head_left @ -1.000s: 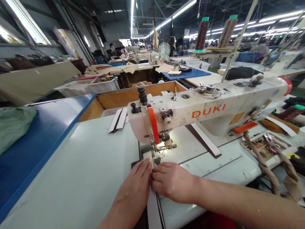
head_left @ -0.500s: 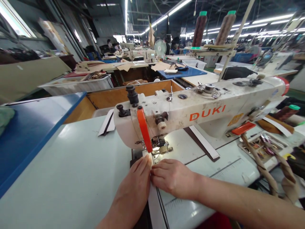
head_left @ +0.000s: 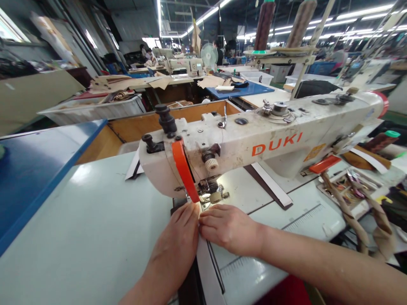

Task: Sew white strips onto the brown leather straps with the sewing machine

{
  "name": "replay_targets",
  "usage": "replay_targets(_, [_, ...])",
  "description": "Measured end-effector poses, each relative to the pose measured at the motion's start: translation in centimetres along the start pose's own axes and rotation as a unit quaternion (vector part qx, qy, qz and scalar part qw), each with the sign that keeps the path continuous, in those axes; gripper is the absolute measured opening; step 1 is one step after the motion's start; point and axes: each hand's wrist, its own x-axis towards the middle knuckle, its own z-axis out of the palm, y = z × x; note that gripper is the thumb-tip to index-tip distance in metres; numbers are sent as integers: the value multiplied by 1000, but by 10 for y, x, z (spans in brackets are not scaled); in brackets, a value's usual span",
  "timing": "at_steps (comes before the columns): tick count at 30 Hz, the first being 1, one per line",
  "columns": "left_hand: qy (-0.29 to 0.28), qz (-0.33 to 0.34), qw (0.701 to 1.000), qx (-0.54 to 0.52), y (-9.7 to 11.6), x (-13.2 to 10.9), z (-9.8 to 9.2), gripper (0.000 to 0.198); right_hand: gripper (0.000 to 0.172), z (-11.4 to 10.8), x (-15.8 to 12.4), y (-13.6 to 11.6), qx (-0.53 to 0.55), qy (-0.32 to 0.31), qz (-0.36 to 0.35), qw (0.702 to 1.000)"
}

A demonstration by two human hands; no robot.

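Observation:
A long white strip with dark edging (head_left: 206,271) runs up the tabletop to the presser foot of a white sewing machine (head_left: 222,140) with an orange guard (head_left: 184,171). My left hand (head_left: 178,243) lies along the strip, its fingers stretched forward and close together, tips just below the guard. From the other side, my right hand (head_left: 227,226) has its fingers bent and closed at the strip's right edge, close to the left fingertips. Both hands cover the part of the strip nearest the needle, and the needle itself cannot be made out.
Another white and dark strip (head_left: 270,186) lies under the machine arm, and a short piece (head_left: 134,166) sits behind the head. A tray of small tools (head_left: 352,190) is at right. Thread cones (head_left: 264,25) stand above. A blue-topped table (head_left: 41,169) adjoins at left.
The view has shifted slightly, so the machine head appears farther left. Both hands keep their places by the presser foot, and the lower end of the dark edging now shows.

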Motion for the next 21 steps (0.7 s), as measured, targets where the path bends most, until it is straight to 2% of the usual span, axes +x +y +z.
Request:
replay_targets(12, [-23, -9, 999, -33, -2, -7, 6, 40, 20, 0, 0, -1, -9, -27, 4, 1000])
replay_targets(17, [-7, 28, 999, 22, 14, -26, -11, 41, 14, -7, -5, -9, -35, -50, 14, 998])
replay_targets(21, [10, 47, 999, -16, 35, -49, -29, 36, 24, -16, -17, -24, -27, -53, 50, 997])
